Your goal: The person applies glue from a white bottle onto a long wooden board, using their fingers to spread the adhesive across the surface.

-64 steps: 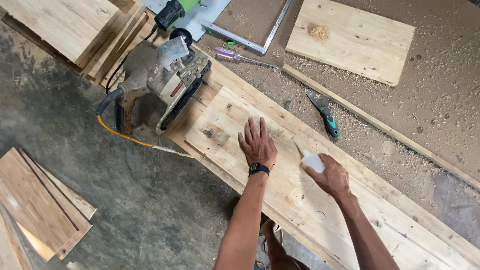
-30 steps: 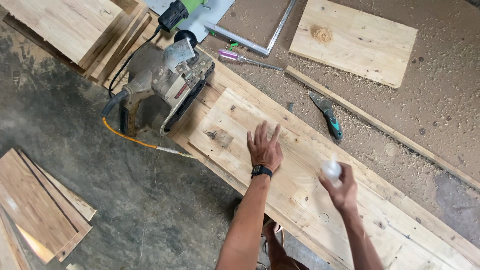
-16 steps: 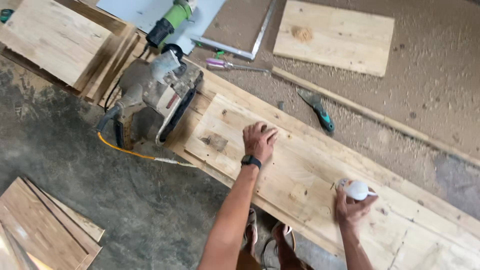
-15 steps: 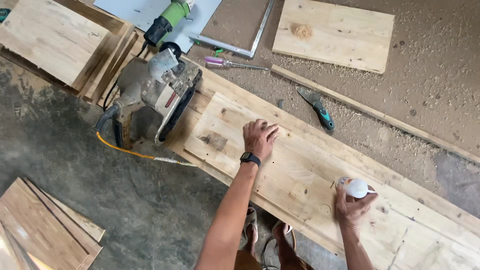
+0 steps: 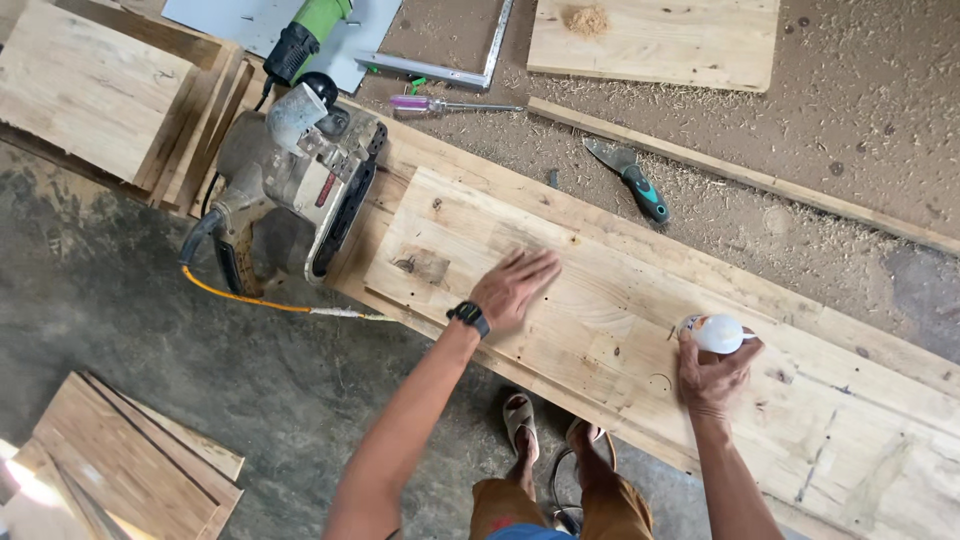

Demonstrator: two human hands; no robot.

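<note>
My left hand, with a black wristwatch, lies flat and fingers spread on a pale wooden panel that rests on a long plank. My right hand grips a small white bottle, its tip turned down to the left onto the panel's right part. A belt sander with an orange cable sits at the plank's left end, a hand's length from my left hand.
A putty knife with a teal handle, a purple screwdriver and a green power tool lie beyond the plank. Wooden boards are stacked at far left, lower left and top right. Sawdust covers the floor. My sandalled feet stand below.
The right hand carried the white bottle to the right along the panel and tipped it down onto the wood. The left hand slid slightly across the panel, staying flat.
</note>
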